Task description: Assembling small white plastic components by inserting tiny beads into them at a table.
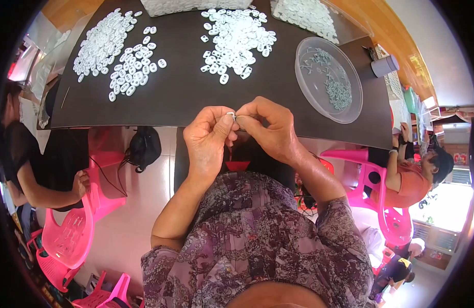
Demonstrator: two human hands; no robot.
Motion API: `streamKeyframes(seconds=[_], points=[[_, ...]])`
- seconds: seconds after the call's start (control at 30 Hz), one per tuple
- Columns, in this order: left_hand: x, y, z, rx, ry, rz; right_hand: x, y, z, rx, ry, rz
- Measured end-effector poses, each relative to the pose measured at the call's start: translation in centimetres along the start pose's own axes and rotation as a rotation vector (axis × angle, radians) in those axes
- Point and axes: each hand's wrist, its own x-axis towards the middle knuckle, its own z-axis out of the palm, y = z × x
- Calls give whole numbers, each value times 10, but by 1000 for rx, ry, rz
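Over the near edge of the dark table, my two hands meet at the fingertips. My left hand (206, 141) is closed, thumb and forefinger pinching a small white plastic piece (231, 115). My right hand (272, 126) pinches right against that piece; whatever tiny thing sits between its fingertips is too small to make out. Beyond my hands lies a middle pile of white oval pieces with two holes (237, 41). A round clear plastic lid or tray (309, 97) to the right holds many small grey-green metal pins or screws (337, 92).
Farther left are a large heap (103, 46) and a smaller group (134, 69) of white ovals. Clear bins (303, 18) of white pieces stand at the back. A grey-white cup (385, 66) is at the right edge. People sit on both sides near pink plastic chairs (70, 233).
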Motion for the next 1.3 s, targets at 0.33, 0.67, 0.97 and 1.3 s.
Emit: streamKeyframes(seconds=[0.33,0.67,0.97,1.3], points=[[-4,-2,3,101,32,85,1,0,3,187,-57,211],[4,-4,-3,-25,60,-7,5,4,3,217,-93,225],[5,-4,-3,-25,69,-1,7,4,6,183,-80,277],[4,-3,-8,-7,53,6,11,2,4,134,-110,129]])
